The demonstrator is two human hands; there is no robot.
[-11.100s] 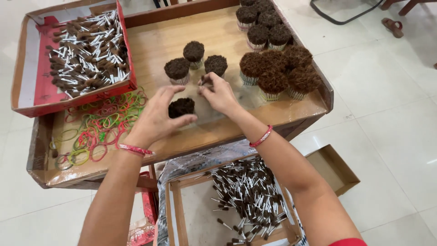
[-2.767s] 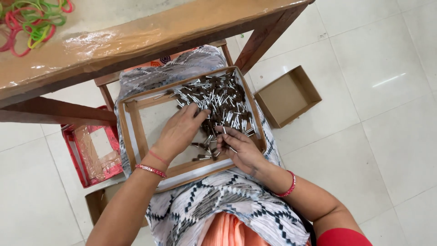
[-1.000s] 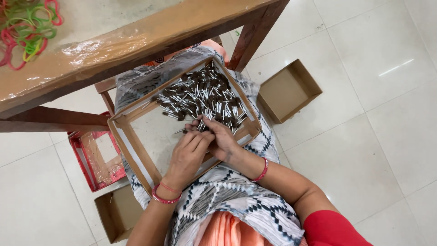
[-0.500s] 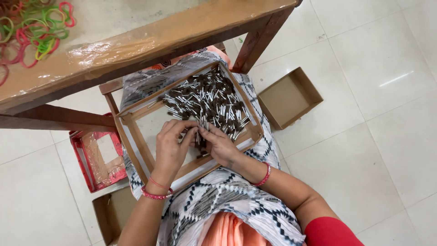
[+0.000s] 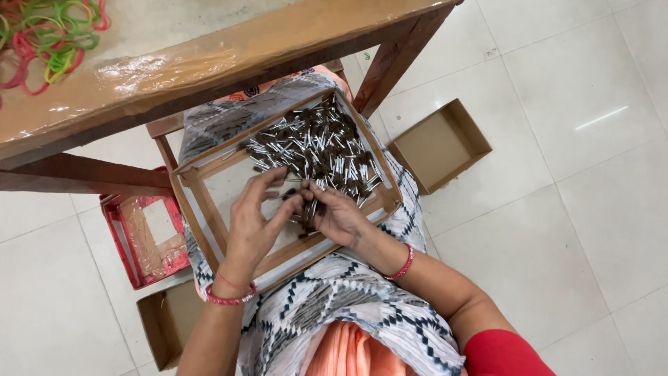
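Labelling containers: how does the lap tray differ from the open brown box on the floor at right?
The lap tray rests on the person's lap and holds a heap of dark, silver-tipped sticks; both the left hand and right hand work in it. The brown floor box sits on the tiles, looks empty, and is untouched. The tray looks wider and shallower. Both are open-topped, brown and rectangular.

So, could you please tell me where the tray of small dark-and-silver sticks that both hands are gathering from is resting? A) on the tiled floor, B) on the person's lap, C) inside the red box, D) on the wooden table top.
B: the tray lies across the patterned cloth on the person's lap, below the table's edge, with the left hand and right hand meeting over the sticks.
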